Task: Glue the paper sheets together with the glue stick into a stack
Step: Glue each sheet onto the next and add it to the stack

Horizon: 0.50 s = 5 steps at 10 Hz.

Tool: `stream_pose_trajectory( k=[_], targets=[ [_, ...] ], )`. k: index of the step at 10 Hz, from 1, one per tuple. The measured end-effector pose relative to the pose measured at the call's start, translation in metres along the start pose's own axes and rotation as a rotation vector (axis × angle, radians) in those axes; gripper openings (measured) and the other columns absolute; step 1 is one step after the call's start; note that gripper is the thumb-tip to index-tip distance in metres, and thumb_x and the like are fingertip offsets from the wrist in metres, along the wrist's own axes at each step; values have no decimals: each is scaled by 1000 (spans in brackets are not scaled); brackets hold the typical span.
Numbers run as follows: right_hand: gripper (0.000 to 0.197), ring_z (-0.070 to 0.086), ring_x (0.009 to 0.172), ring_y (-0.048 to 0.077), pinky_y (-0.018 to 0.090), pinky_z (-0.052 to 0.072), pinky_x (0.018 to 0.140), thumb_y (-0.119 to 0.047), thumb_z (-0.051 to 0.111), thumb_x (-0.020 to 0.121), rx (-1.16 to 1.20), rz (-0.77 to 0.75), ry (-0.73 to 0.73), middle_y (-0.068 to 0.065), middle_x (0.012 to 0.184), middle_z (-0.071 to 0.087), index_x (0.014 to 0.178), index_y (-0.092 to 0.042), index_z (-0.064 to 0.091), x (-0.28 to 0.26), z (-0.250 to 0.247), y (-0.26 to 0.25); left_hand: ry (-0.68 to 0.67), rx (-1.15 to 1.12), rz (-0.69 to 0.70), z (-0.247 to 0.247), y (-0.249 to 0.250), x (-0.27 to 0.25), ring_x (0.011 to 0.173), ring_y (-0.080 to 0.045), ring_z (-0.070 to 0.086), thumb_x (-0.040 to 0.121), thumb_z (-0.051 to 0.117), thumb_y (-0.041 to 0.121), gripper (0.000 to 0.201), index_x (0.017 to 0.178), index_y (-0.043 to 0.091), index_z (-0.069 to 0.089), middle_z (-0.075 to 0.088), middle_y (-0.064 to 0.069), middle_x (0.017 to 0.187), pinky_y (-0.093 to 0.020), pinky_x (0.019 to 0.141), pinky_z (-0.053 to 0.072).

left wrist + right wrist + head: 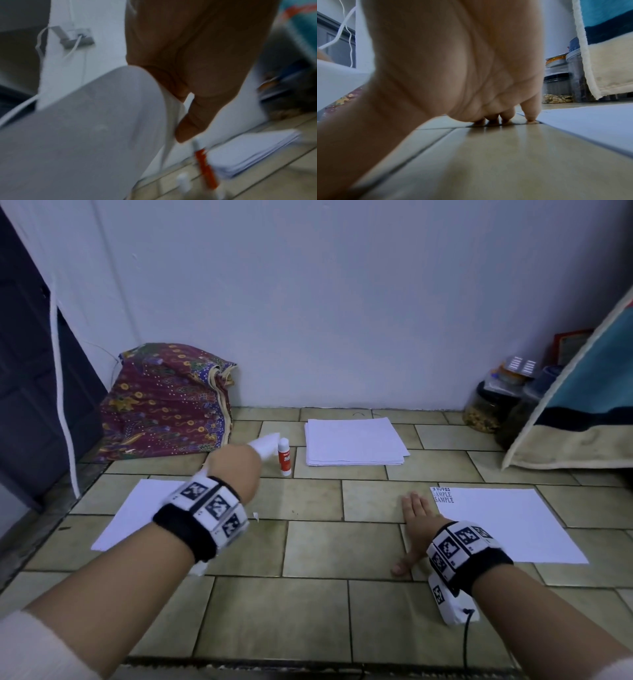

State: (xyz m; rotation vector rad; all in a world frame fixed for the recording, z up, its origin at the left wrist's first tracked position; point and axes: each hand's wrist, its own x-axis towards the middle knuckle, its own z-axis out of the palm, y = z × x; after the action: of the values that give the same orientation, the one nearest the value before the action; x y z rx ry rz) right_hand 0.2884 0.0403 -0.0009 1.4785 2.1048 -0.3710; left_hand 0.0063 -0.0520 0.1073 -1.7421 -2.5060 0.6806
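motion blur smears glue stick [205, 166] beside left hand [197, 65] gripping sheet [82, 142].

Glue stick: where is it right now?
Head view: the glue stick stands upright on the floor, centre-left, just left of the paper stack and beyond the left hand.

left wrist view blurred | left hand [236, 470] fingertips hidden behind held sheet [77, 135] | glue stick [205, 167] label unreadable

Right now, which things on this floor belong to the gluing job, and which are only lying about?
For the job:
glue stick
paper stack
sheet held by left hand
printed sheet beside right hand

Lying about:
patterned cloth bundle
jars
towel
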Motion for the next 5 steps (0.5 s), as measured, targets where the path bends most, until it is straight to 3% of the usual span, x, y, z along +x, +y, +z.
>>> stream_pose_trajectory(
  k=[1,2,3,4,5],
  targets=[
    [151,-20,145,28,46,7,120,-64,79,56,6,0,7,11,155,-29,145,-5,-27,1,0,0,97,-180,142,-10,55,-12,111,-27,58,96,45,9,26,116,2,61,61,-12,119,-27,83,42],
    [152,-20,145,27,45,6,120,-62,81,55,26,4,26,10,155,-29,146,-6,-27,4,1,1,26,-217,330,2,112,-17,112,-28,59,96,47,10,26,117,2,62,62,-13,121,-30,86,45],
    [152,-19,146,26,45,7,120,-61,82,54,29,7,30,9,156,-28,146,-6,-26,5,0,2,-36,-262,367,17,138,-13,109,-26,60,97,49,19,26,115,5,63,63,-11,118,-29,69,43],
    [148,-11,147,26,43,11,120,-60,82,55,28,-10,34,9,158,-20,149,-5,-18,4,-5,3,-140,-241,349,24,137,-6,92,-23,57,95,48,52,46,103,9,61,60,-6,94,-28,66,38],
    [116,35,135,26,39,37,108,-63,81,55,112,-20,76,10,149,31,141,-5,30,7,-22,5,-174,-195,394,31,124,8,111,-25,53,99,46,35,37,120,7,59,59,-8,116,-33,83,45]
  ],
)
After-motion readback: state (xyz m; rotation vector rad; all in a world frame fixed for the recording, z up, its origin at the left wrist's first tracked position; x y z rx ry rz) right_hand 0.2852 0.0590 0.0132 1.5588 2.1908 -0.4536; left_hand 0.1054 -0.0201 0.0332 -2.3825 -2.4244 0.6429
